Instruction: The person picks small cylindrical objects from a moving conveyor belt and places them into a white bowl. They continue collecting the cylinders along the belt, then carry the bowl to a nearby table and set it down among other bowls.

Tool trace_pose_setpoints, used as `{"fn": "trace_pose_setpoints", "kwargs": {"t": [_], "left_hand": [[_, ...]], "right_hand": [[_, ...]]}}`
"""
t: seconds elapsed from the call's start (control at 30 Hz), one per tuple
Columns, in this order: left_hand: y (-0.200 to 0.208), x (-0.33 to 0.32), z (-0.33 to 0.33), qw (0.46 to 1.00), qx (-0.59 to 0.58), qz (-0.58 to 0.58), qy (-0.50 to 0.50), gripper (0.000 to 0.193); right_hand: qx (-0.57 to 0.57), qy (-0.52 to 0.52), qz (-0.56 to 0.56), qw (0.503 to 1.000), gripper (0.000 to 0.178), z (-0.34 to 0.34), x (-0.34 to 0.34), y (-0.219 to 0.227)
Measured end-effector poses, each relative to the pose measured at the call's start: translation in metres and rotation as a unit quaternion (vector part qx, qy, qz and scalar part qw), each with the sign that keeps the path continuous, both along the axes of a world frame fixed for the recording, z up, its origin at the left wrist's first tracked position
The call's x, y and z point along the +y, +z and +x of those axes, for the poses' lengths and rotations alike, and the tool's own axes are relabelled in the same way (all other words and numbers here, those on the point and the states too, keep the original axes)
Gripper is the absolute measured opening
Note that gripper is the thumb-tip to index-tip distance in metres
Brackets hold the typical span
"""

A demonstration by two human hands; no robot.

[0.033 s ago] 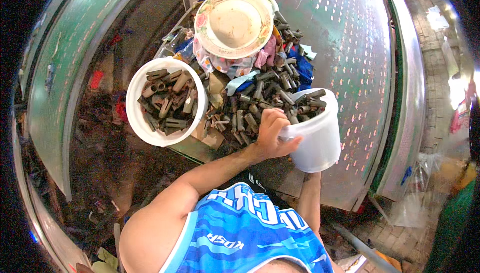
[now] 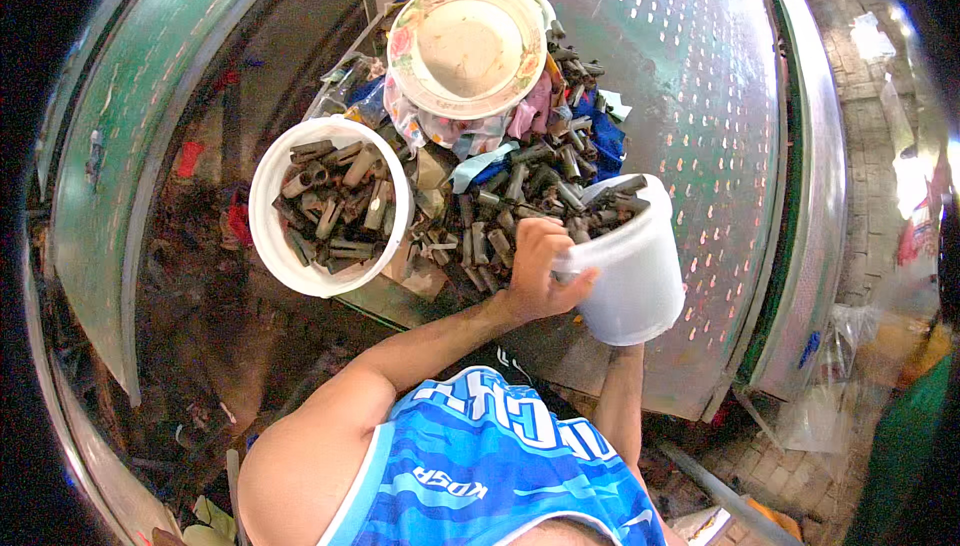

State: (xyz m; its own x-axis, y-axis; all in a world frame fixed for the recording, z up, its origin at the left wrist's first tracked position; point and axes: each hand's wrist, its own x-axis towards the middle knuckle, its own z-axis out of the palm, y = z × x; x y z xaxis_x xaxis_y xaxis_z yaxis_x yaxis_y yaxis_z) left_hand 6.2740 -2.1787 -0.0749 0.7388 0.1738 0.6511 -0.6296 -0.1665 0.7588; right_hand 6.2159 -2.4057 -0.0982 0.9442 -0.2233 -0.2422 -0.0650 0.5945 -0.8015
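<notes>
My left hand (image 2: 545, 271) is closed at the near left rim of a white plastic bucket (image 2: 640, 286), its thumb stretched along the outside wall. The bucket leans toward a heap of dark, short tube-like pieces (image 2: 515, 181), and more of these pieces lie inside its mouth. Under the bucket my right forearm (image 2: 622, 396) shows, but the bucket hides the right hand and its fingers. To the left stands a second white bucket (image 2: 268, 246), holding many of the same pieces.
Beyond the heap, a floral-rimmed basin (image 2: 465, 101) rests on crumpled cloth (image 2: 405, 116). A green perforated metal surface (image 2: 690, 126) spreads right. Another green curved panel (image 2: 100, 266) stands far left. Scraps litter the dark floor (image 2: 200, 346); clear plastic (image 2: 830, 376) lies on paving.
The bucket in my left hand has shifted very slightly to the right. My left hand has moved a touch leftward along its rim.
</notes>
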Motion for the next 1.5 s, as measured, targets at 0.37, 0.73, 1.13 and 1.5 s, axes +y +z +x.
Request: {"fn": "trace_pose_setpoints", "kwargs": {"t": [0.37,0.73,1.13,1.5], "left_hand": [[-0.022,0.053,0.042,0.947,0.267,-0.077,0.163,0.045],[-0.009,0.051,0.046,0.905,0.346,-0.211,0.132,0.044],[0.049,0.088,0.110,0.944,0.188,-0.256,0.092,0.034],[0.116,0.096,0.112,0.986,0.139,-0.007,0.092,0.030]], "right_hand": [[-0.104,0.064,-0.779,0.615,0.044,0.160,0.102,0.175],[-0.135,0.289,-0.449,0.834,0.038,0.196,0.092,0.190],[-0.189,0.071,-0.588,0.783,0.048,0.204,0.090,0.211],[-0.173,-0.039,-0.410,0.895,0.044,0.168,0.057,0.177]]}}
